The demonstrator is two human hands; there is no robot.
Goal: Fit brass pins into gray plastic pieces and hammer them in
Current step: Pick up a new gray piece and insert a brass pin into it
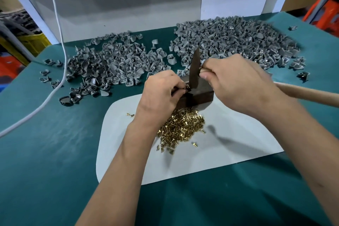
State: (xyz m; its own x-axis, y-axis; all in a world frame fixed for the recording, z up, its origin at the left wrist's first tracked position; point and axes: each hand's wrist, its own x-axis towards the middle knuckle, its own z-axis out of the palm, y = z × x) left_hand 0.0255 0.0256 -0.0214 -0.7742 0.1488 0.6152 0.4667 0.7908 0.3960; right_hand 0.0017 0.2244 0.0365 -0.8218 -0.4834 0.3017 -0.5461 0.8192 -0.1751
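Clearly I was mid-hammering: left hand (161,91) pinched a gray piece (185,86) on the dark block (199,95) at frame center, right hand (236,80) gripped the hammer (194,68) (head raised); next needed a square strike.

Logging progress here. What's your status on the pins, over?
Left hand pinches piece on dark block. Right hand grips hammer, head down on it. Brass pins nearby. Nothing blocking.

Dark brown hammer head (194,71) gripped; brass pins (180,128) below, on pale grey mat (229,145); gray plastic pieces (231,38) beyond; teal tabletop (45,152).
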